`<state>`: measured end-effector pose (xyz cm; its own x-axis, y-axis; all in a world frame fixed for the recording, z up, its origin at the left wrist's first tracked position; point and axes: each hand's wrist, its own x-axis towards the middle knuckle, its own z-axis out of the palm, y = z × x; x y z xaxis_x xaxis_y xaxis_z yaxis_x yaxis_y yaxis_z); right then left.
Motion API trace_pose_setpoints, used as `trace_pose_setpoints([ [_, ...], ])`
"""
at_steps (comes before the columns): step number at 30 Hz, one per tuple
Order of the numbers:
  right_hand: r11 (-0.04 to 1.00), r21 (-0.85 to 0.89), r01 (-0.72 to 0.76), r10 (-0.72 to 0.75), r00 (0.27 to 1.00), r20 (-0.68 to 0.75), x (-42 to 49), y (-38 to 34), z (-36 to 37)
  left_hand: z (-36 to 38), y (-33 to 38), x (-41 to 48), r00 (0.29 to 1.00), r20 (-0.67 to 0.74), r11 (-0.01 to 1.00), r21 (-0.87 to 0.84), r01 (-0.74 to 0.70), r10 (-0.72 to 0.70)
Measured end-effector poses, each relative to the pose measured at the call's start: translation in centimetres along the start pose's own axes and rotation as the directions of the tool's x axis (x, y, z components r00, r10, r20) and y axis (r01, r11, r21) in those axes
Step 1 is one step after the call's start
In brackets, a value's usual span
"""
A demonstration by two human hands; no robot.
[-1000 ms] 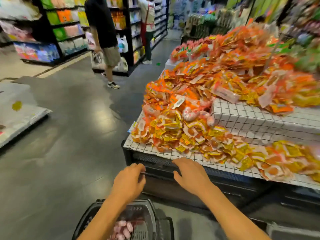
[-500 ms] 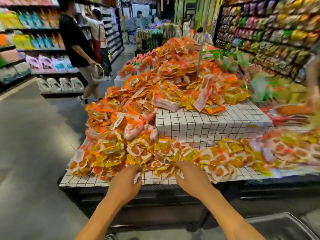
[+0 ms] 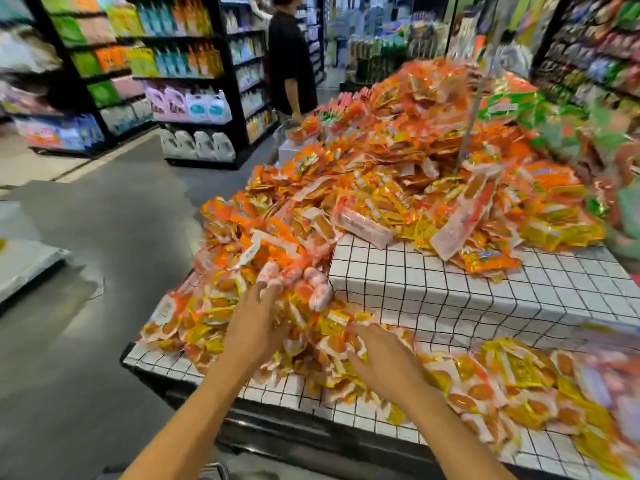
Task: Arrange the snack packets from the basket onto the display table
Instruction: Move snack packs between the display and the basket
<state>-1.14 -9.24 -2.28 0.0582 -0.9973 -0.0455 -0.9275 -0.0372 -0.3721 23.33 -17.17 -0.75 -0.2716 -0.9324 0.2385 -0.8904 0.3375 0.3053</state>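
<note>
A display table [image 3: 467,306] covered in white grid-patterned cloth carries a big heap of orange and yellow snack packets [image 3: 398,188]. More packets lie along its lower front tier [image 3: 512,386]. My left hand [image 3: 254,327] reaches over the lower pile, fingers stretched toward several pink-and-white sausage packets [image 3: 298,278]. My right hand [image 3: 384,362] lies flat on the yellow and orange packets beside it. Neither hand grips anything that I can see. The basket is almost out of view; only a sliver of a handle [image 3: 216,471] shows at the bottom edge.
A person in a black shirt [image 3: 291,60] stands at the far left end of the table. Black shelves [image 3: 180,74] with bottles and refill pouches line the grey aisle on the left. A thin metal pole [image 3: 474,95] rises from the heap. Packed snack shelves [image 3: 595,53] fill the right.
Both hands have moved from the table's front edge up onto the packet pile. The view has lifted from the basket to the table.
</note>
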Motion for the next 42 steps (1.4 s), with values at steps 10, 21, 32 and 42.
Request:
trace_pose_setpoints([
  [10,0.994,0.005,-0.109,0.109,0.992,0.058,2.8,0.1,1.8,3.0,-2.3,8.1,0.984,0.164,0.972,0.214,-0.098,0.063],
  [21,0.984,0.104,-0.146,0.143,0.989,0.041,3.7,-0.2,3.2,3.3,-2.6,8.3,0.993,-0.093,0.950,-0.297,-0.098,0.073],
  [32,0.982,0.122,-0.142,0.145,0.989,-0.019,4.6,-0.7,3.0,-4.1,0.6,8.0,0.961,-0.255,0.686,-0.718,-0.116,-0.104],
  [42,0.997,0.029,0.071,-0.069,0.995,-0.068,8.4,-5.6,2.7,-11.6,-1.4,3.1,0.885,-0.411,0.638,-0.746,-0.188,-0.219],
])
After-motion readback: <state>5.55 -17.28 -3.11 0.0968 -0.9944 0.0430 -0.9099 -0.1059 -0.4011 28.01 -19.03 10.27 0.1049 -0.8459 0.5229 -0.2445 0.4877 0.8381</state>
